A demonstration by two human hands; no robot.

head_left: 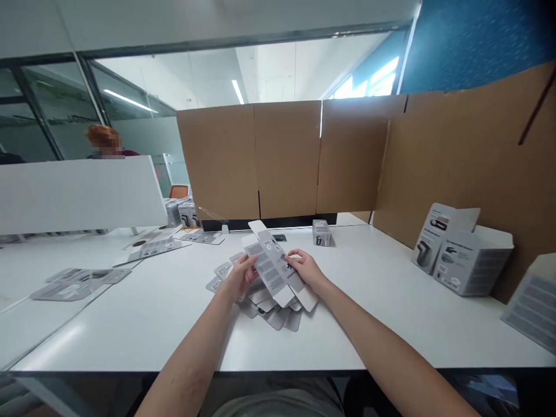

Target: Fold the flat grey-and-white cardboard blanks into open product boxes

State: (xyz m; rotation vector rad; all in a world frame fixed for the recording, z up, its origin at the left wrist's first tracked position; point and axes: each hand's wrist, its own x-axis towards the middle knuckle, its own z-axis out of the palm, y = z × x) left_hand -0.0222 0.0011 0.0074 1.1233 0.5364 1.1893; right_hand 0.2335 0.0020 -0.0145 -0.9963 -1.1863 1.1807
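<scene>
A flat, unfolded grey-and-white carton blank point(273, 267) is held up over the white table point(391, 324) between both hands. My left hand point(240, 278) grips its left edge with curled fingers. My right hand point(304, 269) pinches its right side. Below them lies a loose pile of more flat carton blanks point(269, 307). A small folded box point(321, 233) stands upright behind the pile, near the cardboard wall.
Brown cardboard screens point(286, 159) wall off the back and right. Folded boxes point(460, 249) stand at the right, another box point(532, 301) at the far right edge. Flat blanks point(82, 282) lie on the left table. A person point(104, 142) sits behind a white partition point(78, 194).
</scene>
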